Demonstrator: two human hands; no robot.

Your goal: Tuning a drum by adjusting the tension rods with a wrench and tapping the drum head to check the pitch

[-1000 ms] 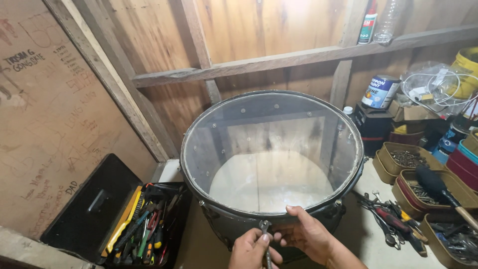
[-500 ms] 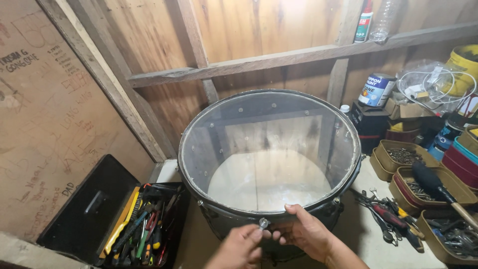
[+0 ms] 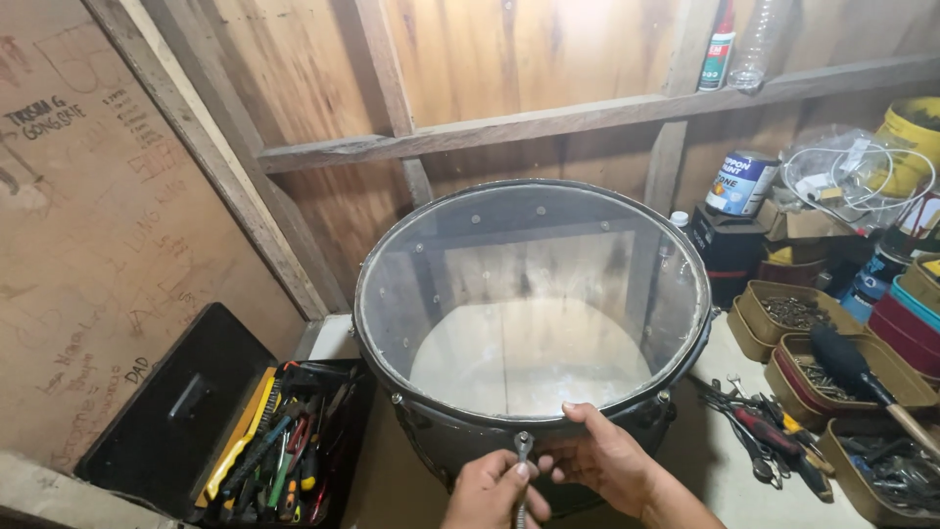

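- Drum (image 3: pixel 534 323), one, stands upright on the pale bench (image 3: pixel 725 392) against the timber wall, its clear head facing up and a dark shell below a metal hoop (image 3: pixel 411 392).
- Drum key (image 3: pixel 523 449), one small metal tool, stands upright at the near rim; the left hand (image 3: pixel 490 490) is closed around its shaft, fingers pinching it.
- Right hand (image 3: pixel 602 456) is curled over the near edge of the hoop, thumb on top, gripping the rim just beside the key.
- Handling, as a judgement: the shell looks bulky but hollow, so probably moderate in weight and stiff; the thin clear head looks easy to dent or puncture, so hold by hoop or shell, never by the film. The key is small, hard and likely slippery.
- Open black toolbox (image 3: pixel 245 441), one, sits left of the drum, packed with screwdrivers and pliers too many to count.
- Brown trays (image 3: pixel 783 313) of screws and fittings, at least three, lie to the right, with loose hand tools (image 3: pixel 754 421) between them and the drum.
- One paint tin (image 3: pixel 741 183) stands behind, one yellow bucket (image 3: pixel 906 132) beyond it.
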